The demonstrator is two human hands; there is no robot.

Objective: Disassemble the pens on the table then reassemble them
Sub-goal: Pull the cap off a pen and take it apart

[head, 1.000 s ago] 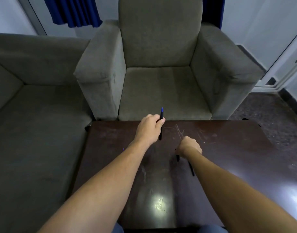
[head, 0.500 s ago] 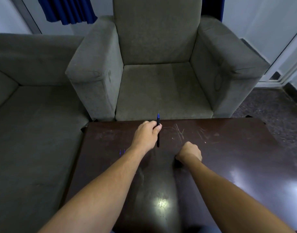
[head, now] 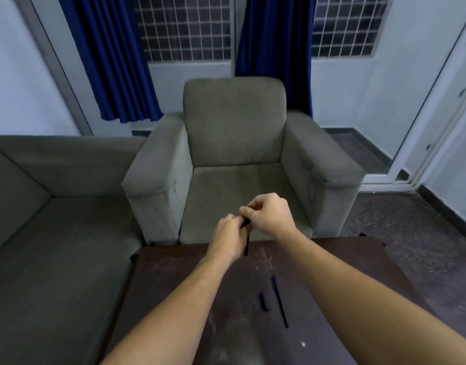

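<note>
The left hand is curled round a dark pen while the right hand pinches its upper end, both raised over the far edge of the table. A hard tug could, I judge, fling a small part off that edge. The pen sits between the hands, its lower end poking down. A short piece and a long thin piece lie nearer on the table, untouched.

Grey armchair w/ sofa on its left, blue curtains & barred windows behind.
</note>
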